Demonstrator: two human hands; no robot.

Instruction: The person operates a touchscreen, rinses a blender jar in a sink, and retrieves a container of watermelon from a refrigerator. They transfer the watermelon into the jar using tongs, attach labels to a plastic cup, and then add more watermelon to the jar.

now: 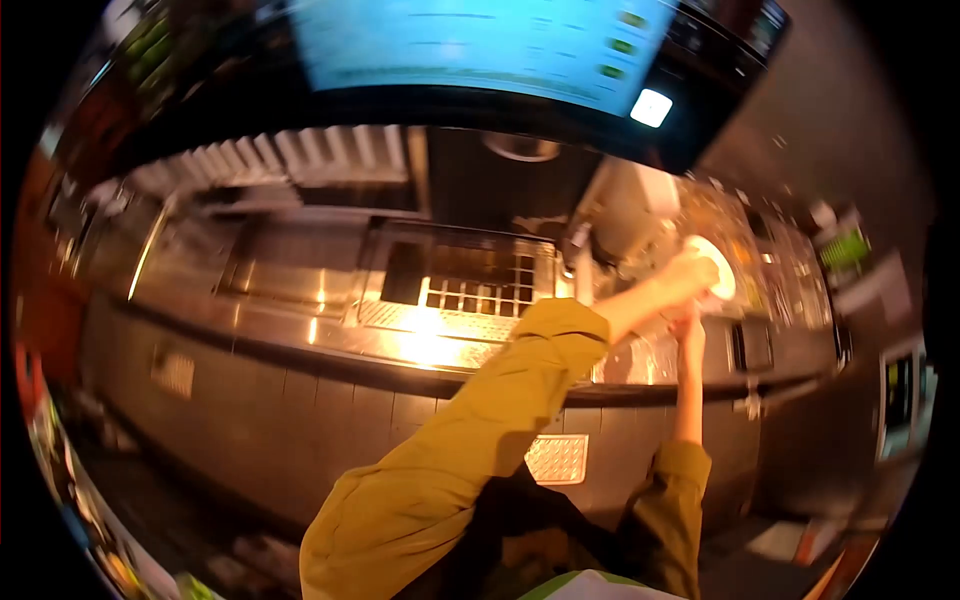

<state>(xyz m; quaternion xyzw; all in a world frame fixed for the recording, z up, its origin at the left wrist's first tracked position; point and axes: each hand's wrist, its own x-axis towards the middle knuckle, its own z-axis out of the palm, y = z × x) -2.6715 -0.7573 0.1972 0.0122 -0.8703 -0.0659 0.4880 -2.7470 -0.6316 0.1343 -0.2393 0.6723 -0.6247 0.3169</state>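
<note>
The left hand (690, 277) is closed on a white round container (724, 264) above the right part of the bench (640, 367). The right hand (684, 320) is just below; blur hides its finger state.

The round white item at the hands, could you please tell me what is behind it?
Past the round white item, a blurred part of the cluttered counter shows. What lies directly behind is covered, and the left hand also hides part of the item.
</note>
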